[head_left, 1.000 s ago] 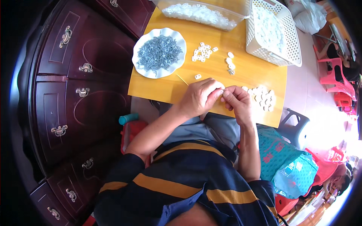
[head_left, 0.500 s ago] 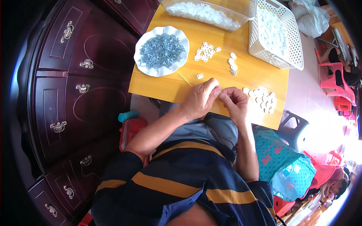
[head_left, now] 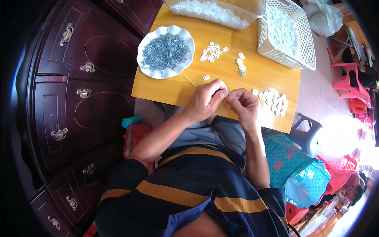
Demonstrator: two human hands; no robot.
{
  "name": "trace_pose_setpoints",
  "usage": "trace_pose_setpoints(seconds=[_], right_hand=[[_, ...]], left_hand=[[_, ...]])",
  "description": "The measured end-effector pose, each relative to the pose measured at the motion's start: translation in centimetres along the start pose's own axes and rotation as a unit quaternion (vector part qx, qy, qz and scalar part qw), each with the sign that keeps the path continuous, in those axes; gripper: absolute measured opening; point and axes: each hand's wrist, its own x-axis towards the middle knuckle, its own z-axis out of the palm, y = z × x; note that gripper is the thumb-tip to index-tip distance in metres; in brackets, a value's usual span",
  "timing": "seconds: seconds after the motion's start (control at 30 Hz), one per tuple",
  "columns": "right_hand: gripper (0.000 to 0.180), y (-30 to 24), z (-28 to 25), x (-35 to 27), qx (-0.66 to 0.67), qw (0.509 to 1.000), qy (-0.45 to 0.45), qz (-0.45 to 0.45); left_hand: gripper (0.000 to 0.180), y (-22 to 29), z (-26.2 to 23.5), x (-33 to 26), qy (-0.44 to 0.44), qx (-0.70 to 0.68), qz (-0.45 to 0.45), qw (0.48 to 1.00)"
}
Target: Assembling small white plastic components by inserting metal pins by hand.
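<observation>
Beside both pinched hands [head_left: 227, 100]: screw plate [head_left: 147, 67], white clips [head_left: 272, 100], basket [head_left: 304, 55].

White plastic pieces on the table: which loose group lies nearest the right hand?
The cluster of white pieces just right of the right hand, near the table's front edge; the other groups lie farther back, beside the plate of screws.

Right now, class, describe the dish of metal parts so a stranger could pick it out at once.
Start at the yellow wooden table beside the dark cabinet. At its far left corner sits a white plate with a wavy rim. Unlike the clear tub and white basket, it alone holds grey metal screws.
</observation>
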Motion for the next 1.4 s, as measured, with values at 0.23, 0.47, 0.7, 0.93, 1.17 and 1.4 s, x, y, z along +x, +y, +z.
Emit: trace_pose_setpoints(seconds=[0.23,0.47,0.7,0.93,1.17,1.4], right_hand=[[0.005,0.5,0.1,-0.2,0.055,0.998,0.006,0.003],[0.007,0.8,-0.5,-0.1,0.129,0.99,-0.025,0.05],[0.015,0.3,-1.2,-0.3,0.14,0.979,-0.065,0.136],[0.012,1.0,-1.0,-0.2,0.154,0.982,-0.057,0.091],[0.006,1.6,0.2,-0.8,0.101,0.995,0.008,-0.01],[0.007,1.8,-0.7,-0.2,-0.175,0.973,0.112,-0.102]], left_hand=[[0.007,-0.3,0.2,-0.3,0.009,-0.021,0.011,1.0],[0.006,-0.8,-0.2,-0.5,-0.038,-0.109,-0.047,0.992],[0.005,-0.4,-1.0,-0.2,-0.057,-0.039,0.003,0.998],[0.005,0.8,-1.0,0.5,-0.058,0.027,0.05,0.997],[0.016,0.2,-0.6,-0.2,-0.063,0.008,0.012,0.998],[0.015,-0.9,-0.2,-1.0,-0.028,-0.107,-0.084,0.99]])
